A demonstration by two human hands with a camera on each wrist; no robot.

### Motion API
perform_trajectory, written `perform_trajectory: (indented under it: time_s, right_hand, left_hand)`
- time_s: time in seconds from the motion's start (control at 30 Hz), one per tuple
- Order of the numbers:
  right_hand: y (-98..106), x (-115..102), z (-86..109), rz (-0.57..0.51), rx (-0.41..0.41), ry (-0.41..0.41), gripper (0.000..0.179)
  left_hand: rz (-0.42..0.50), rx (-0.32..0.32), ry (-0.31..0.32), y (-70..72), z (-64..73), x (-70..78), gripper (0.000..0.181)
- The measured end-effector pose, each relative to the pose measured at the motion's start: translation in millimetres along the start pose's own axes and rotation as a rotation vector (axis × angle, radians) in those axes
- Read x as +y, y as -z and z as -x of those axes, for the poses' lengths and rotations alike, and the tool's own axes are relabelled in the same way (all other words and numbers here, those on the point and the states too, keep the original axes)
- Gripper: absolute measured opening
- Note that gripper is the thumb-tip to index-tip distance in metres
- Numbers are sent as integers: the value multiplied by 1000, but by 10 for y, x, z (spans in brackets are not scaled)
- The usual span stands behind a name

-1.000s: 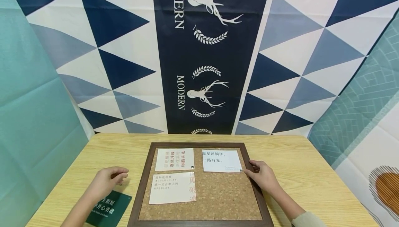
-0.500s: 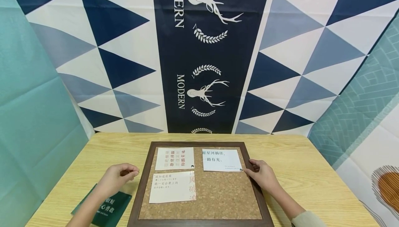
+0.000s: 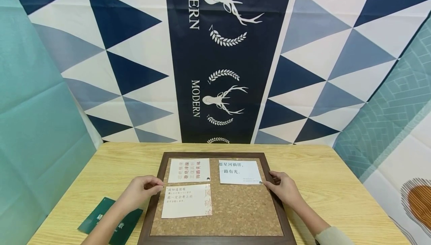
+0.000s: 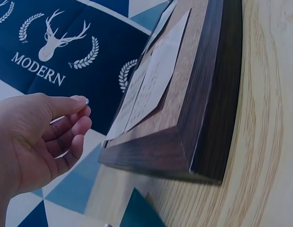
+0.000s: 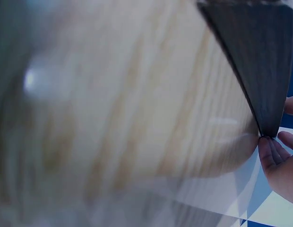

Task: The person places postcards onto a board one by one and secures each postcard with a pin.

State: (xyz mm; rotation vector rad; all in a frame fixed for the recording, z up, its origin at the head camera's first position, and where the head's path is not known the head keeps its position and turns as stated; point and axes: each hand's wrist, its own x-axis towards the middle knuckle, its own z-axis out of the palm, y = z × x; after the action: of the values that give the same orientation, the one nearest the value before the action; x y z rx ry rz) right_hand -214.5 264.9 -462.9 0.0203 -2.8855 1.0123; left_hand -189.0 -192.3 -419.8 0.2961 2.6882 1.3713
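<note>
My left hand (image 3: 138, 192) pinches a tiny shiny thumbtack (image 4: 87, 101) between thumb and index finger; the other fingers curl loosely. It hovers over the left side of a dark-framed corkboard (image 3: 245, 213), right by the upper-left corner of a cream card (image 3: 185, 208). At the board's right edge, my right hand (image 3: 285, 189) grips the frame, fingers wrapped round its side. Its thumb tip lies beside a round tack (image 3: 260, 182) at the corner of a white card (image 3: 237, 177). A second cream card (image 3: 175, 174) sits upper left, a tack (image 3: 208, 178) in its lower-right corner.
A dark green card (image 3: 126, 228) lies on the wooden table (image 3: 306, 166) left of the board, partly covered by the left forearm. Behind the table hangs a blue and white patterned cloth (image 3: 232, 58); teal cloth (image 3: 43, 125) closes off the left side.
My left hand has moved right, from above the green card to the cream card's corner on the board. More of the green card's left part shows. My right hand has stayed put.
</note>
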Motion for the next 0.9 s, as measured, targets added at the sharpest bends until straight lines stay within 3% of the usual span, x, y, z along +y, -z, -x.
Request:
perform_trajectory:
  time_s: [0.2, 0.57, 0.9]
  right_hand:
    - [29, -28, -14, -13, -1, 25, 55]
    - [62, -280, 8, 25, 42, 92, 42]
    - [-50, -643, 57, -29, -5, 128, 42]
  left_hand:
    - [-29, -48, -74, -57, -18, 26, 19]
    - [-25, -59, -91, -188, -61, 133, 20]
    - [-25, -51, -121, -356, -137, 205, 15]
